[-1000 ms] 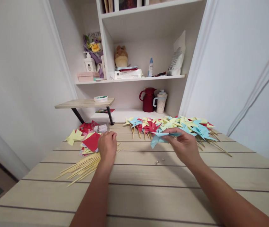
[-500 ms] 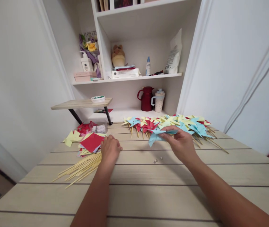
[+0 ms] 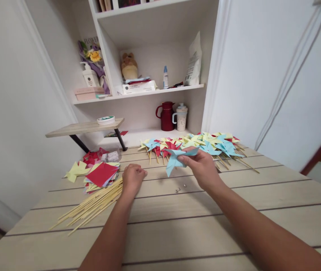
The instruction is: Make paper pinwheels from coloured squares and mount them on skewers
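Note:
A light blue paper pinwheel [image 3: 174, 162] is pinched between the thumb and fingers of my right hand [image 3: 201, 165], raised above the table. My left hand [image 3: 133, 178] rests at the right end of a bundle of thin wooden sticks [image 3: 92, 205]; its fingers are curled closed, and whatever may be in them is hidden. Just left of that hand lies a stack of square paper sheets [image 3: 102, 175] with a red one on top. Several small shiny metal pieces [image 3: 178, 189] lie on the table between my hands.
Pinwheels on sticks [image 3: 208, 145] are heaped along the back right of the table [image 3: 163, 233]. A yellow paper pinwheel [image 3: 77, 171] and a clear plastic box [image 3: 112, 155] are at the left, by a small raised shelf [image 3: 84, 127]. A red jug [image 3: 167, 116] and a cup [image 3: 181, 118] stand behind.
The camera view has turned to the right, so the scene sits further left. My left hand is now a little clear of the paper stack; my right hand still holds the blue pinwheel.

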Tool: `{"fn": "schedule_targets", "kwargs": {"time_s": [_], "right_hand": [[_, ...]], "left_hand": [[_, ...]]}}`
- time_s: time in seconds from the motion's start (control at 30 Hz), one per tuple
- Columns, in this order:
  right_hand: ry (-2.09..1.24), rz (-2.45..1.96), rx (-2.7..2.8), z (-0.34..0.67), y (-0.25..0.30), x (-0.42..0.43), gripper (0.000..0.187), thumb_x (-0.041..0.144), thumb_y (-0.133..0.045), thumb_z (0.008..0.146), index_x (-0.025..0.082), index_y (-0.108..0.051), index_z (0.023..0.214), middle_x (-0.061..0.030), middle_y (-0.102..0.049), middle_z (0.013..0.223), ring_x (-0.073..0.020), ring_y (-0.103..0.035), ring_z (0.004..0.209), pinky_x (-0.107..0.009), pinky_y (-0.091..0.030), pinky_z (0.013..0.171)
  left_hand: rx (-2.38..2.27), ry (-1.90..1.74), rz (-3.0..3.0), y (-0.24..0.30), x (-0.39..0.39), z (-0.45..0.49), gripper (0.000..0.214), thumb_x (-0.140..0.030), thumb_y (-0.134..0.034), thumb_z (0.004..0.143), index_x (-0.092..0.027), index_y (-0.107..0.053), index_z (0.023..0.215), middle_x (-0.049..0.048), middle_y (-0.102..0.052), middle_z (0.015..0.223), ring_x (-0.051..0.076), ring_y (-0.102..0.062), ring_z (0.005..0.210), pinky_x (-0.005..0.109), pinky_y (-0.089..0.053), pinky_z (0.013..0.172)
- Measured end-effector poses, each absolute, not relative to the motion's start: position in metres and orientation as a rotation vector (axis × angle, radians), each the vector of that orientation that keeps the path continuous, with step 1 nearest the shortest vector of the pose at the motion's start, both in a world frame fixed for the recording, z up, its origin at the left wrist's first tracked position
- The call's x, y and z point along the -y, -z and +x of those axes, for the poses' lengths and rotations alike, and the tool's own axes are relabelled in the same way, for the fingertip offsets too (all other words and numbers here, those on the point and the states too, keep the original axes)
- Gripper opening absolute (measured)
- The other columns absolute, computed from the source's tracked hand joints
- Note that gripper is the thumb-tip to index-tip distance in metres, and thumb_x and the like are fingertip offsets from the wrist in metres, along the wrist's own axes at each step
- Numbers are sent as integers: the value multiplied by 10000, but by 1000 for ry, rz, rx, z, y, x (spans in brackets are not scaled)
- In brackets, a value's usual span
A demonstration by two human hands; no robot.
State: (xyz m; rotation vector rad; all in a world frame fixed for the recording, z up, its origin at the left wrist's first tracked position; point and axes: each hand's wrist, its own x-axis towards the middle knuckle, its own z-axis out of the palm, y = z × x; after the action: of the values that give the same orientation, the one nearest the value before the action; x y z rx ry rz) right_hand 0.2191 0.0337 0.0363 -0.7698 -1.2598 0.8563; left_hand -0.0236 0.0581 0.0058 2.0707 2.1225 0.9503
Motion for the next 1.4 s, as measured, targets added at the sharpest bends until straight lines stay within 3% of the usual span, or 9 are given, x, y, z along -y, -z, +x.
{"fn": "schedule_targets", "kwargs": {"time_s": [0.17,0.33,0.4,0.53,0.67,0.83,0.93,1.07,1.4], "right_hand": [[-1126,-607,1049,210,-37,-38,228,317,-853,641,228,-741,819,-8,-755,834,-162,-647,760,-336,-485,779],[-1158,-564,971,216,-39,-43,275,328,-874,609,212,-736,817,-15,-753,821,-173,-647,770,-347,-479,799],[-1157,-563,967,220,-41,-43,280,323,-878,606,210,-735,818,-15,-749,812,-175,-642,773,-346,-478,799],[-1174,-546,977,224,-44,-43,242,302,-870,624,219,-743,812,-3,-752,822,-162,-640,778,-333,-472,824],[-1187,-542,964,227,-48,-42,214,290,-863,635,210,-748,797,0,-748,799,-153,-633,755,-319,-478,802],[-1207,-549,934,226,-47,-43,239,309,-881,603,209,-745,772,-7,-748,774,-165,-637,728,-342,-487,774],[-1231,-543,919,224,-46,-43,224,292,-884,605,212,-745,760,2,-746,772,-152,-636,719,-333,-482,777],[-1261,-522,900,223,-45,-44,224,272,-887,611,212,-752,779,11,-745,779,-140,-633,735,-321,-480,807],[-1463,-582,799,210,-26,-47,273,269,-913,556,186,-736,746,3,-759,777,-137,-649,725,-303,-495,806]], "left_hand": [[-1708,-1347,2201,-2,-58,0,86,-230,-666,825,-211,-739,785,66,-726,1100,220,-636,1061,384,-447,968],[-1512,-1061,2508,8,-58,21,95,-152,-719,790,-224,-725,728,35,-751,1013,229,-636,1032,416,-394,988],[-1559,-974,2527,9,-60,22,65,-174,-718,806,-226,-740,837,46,-737,1095,236,-614,1094,407,-378,1003],[-1675,-781,2512,3,-59,16,415,-305,-706,841,-225,-641,1243,89,-689,1243,262,-567,1185,404,-375,993],[-1793,-372,2670,-8,-51,15,173,-288,-618,898,-238,-730,1019,80,-722,1156,271,-575,1155,407,-370,950],[-1918,-169,2716,-13,-45,20,219,-196,-535,905,-159,-739,837,155,-737,931,312,-635,990,422,-402,840],[-1948,-141,2734,-14,-43,24,244,-89,-500,869,-114,-739,825,195,-726,905,322,-645,953,423,-402,826],[-1868,-161,2805,-13,-41,29,310,-7,-454,842,-124,-740,862,169,-730,929,283,-642,976,392,-391,865],[-1926,-476,2687,-7,-44,28,232,-190,-493,921,-180,-719,872,95,-740,941,239,-639,938,367,-393,868]]}}
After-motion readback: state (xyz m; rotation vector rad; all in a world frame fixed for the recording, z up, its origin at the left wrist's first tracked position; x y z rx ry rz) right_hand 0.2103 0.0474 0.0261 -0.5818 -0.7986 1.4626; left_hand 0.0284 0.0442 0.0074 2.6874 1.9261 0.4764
